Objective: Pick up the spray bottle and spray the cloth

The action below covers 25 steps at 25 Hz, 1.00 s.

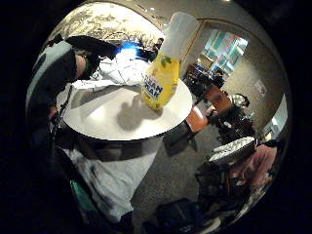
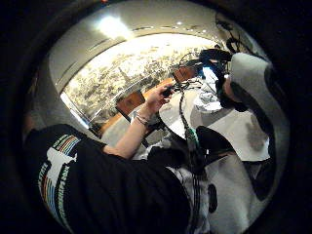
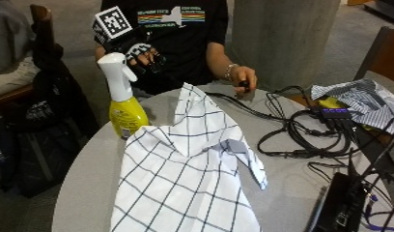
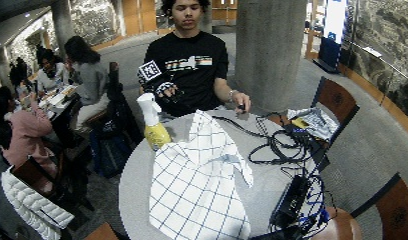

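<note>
Seated at the round table [image 3: 88, 193], the person holds a gloved right hand [image 3: 144, 55] raised with relaxed fingers, gripping nothing, just behind the untouched yellow spray bottle [image 3: 124, 104], the checked cloth [image 3: 184, 164] beyond it not yet sprayed.

cloth [image 3: 184, 179]: bottom cut off by the edge | spray bottle [image 3: 124, 101]: foot hidden behind cloth | label words too small to read

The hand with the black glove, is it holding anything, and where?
Nothing. The gloved hand is raised behind the spray bottle, apart from it, its fingers loosely curled. The bottle stands alone on the table.
</note>
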Tool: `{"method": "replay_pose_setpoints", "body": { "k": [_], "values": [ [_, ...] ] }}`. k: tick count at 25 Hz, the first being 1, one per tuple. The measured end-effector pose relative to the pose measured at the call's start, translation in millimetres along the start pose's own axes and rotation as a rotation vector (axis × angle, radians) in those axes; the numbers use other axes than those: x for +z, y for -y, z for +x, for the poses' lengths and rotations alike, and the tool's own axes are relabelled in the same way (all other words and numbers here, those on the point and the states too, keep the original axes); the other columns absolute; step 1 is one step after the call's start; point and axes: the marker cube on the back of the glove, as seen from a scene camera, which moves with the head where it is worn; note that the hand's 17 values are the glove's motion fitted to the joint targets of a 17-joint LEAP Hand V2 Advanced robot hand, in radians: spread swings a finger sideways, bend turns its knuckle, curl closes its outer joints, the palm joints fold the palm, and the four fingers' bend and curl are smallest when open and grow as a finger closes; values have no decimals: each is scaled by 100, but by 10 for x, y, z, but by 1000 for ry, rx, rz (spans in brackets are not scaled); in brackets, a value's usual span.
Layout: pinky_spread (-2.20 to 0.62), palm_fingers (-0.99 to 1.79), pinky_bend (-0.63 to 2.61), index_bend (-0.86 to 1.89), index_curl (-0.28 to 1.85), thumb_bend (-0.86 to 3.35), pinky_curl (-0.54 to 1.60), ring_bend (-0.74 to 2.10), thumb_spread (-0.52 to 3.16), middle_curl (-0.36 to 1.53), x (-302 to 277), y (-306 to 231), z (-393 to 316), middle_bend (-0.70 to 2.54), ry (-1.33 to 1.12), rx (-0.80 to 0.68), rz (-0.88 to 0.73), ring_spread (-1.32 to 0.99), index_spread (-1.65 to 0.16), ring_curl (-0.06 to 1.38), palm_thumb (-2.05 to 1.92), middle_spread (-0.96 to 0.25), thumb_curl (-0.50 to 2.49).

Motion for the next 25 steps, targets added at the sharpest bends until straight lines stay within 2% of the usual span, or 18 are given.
{"method": "replay_pose_setpoints", "body": {
  "k": [10, 16, 25],
  "values": [
    [3, 103, 29, 22, 24, 32, 20, 36, 76, 23, 136, 99, 23, 43, -5, 34, -96, -9, -25, 23, 64, -7, 21],
    [6, 98, 27, 15, 26, 27, 23, 34, 88, 26, 179, 86, 25, 38, 81, 81, -140, -10, -29, 26, 67, -6, 24],
    [13, 83, 28, 11, 26, 20, 27, 29, 99, 30, 260, 225, 127, 33, 76, 76, -256, -8, -32, 28, 69, -5, 28]
  ]
}}
